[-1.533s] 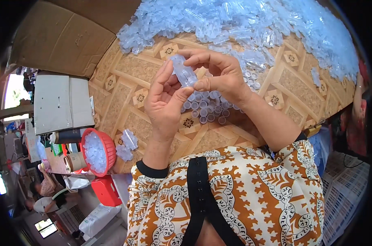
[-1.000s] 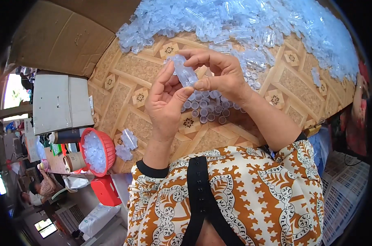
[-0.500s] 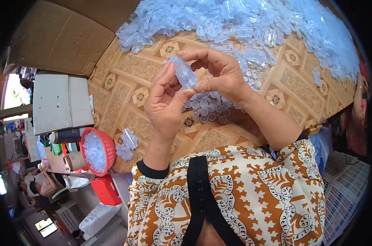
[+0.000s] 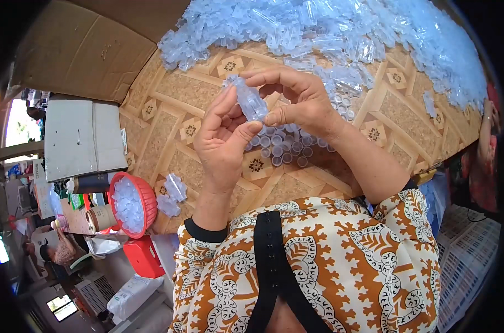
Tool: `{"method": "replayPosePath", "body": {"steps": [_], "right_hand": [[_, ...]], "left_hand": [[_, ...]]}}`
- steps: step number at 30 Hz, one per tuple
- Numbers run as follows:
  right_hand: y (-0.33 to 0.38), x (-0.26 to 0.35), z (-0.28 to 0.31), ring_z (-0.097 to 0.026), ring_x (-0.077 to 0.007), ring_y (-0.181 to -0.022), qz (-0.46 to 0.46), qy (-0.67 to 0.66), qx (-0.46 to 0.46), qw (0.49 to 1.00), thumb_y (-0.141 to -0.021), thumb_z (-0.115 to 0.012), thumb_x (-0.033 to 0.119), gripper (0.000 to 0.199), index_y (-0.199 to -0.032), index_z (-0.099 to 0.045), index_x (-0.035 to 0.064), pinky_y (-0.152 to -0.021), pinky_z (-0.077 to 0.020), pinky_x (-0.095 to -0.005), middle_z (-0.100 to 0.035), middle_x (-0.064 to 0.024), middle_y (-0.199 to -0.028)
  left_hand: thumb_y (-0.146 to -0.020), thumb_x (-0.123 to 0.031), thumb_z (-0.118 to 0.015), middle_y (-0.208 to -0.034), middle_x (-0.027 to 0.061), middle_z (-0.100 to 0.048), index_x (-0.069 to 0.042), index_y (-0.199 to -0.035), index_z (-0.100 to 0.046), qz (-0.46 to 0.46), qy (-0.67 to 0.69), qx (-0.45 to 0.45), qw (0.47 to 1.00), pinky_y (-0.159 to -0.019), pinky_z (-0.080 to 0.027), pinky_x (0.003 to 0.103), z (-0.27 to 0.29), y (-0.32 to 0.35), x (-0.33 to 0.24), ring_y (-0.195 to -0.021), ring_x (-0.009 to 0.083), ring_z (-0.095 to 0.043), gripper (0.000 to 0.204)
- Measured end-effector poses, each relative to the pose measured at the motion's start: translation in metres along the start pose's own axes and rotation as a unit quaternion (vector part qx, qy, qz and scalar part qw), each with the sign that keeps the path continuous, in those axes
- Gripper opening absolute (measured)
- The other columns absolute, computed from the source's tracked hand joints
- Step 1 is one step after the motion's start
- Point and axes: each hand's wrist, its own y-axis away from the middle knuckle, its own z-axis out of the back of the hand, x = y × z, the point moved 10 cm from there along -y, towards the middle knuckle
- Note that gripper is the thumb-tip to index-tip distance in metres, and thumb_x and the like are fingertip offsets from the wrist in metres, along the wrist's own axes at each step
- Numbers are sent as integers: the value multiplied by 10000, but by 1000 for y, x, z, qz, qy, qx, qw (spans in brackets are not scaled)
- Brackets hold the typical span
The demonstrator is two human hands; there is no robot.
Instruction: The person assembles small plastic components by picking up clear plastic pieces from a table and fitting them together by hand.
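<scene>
You hold the small clear plastic vial (image 4: 251, 101) above the tabletop (image 4: 174, 94), your left hand (image 4: 223, 141) and right hand (image 4: 296, 102) both pinching it in a fingertip grip; fitting it seems underway, so next press its ends squarely

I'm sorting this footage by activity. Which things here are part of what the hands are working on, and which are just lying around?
In use:
small clear plastic tube, held between left hand and right hand
upright tubes standing under the hands
heap of clear tubes
patterned table

Lying about:
red basket
cardboard sheet
white box
</scene>
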Motion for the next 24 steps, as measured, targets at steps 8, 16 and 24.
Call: {"method": "replayPosePath", "body": {"steps": [8, 16, 24], "right_hand": [[3, -12, -1, -573, -198, -1190, -44, -23, 9, 999, -686, -867, 178, 600, -1226, -661, 18, -999, -435, -339, -606, -154, -1333], [3, -11, 0, -608, -134, -1028, -20, -9, -8, 1000, -663, -843, 83, 565, -1202, -679, 47, -917, -497, -293, -657, -67, -1230], [6, -6, -2, -594, -127, -985, 37, 33, -30, 998, -671, -844, 95, 543, -1188, -683, 59, -872, -507, -278, -660, -60, -1216]], "left_hand": [[-825, 130, -680, -1364, 179, -544, 53, -1379, -483, 36, 14, -5, 999, -978, -539, 357, 0, 2, 1, -1165, 239, -614, 593], [-842, 123, -663, -1293, 184, -597, 45, -1392, -472, 28, 6, -1, 1000, -967, -543, 359, 0, 2, 2, -1137, 237, -631, 588], [-851, 124, -650, -1233, 157, -631, 38, -1388, -485, 23, -2, -16, 1000, -942, -546, 322, 0, 2, 1, -1089, 194, -639, 568]]}}
